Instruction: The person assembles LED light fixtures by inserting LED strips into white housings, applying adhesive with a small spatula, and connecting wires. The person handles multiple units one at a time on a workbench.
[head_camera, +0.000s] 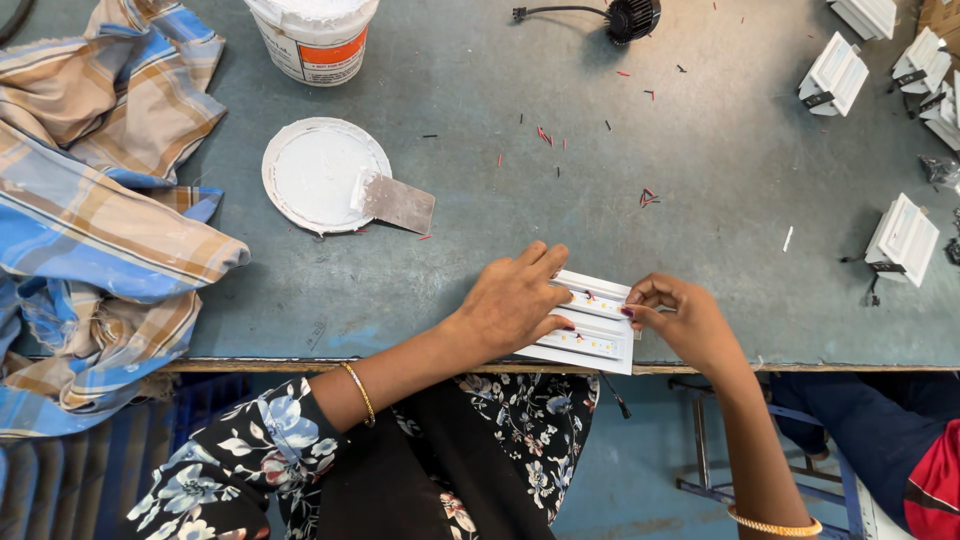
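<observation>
- White slatted fixture lies flat at the near edge of the grey-green table; every place below is told from it.
- Left hand rests palm down on the fixture's left half, fingers spread flat and pressing, gripping nothing.
- Right hand is at the fixture's right end, thumb and fingers pinched together on its edge.
- Round white lid sits well up and to the left, with a metal scraper lying across its rim.
- White bucket stands farther beyond the lid.
- Checked cloth is heaped far to the left.
- More white fixtures lie well to the right and beyond.
</observation>
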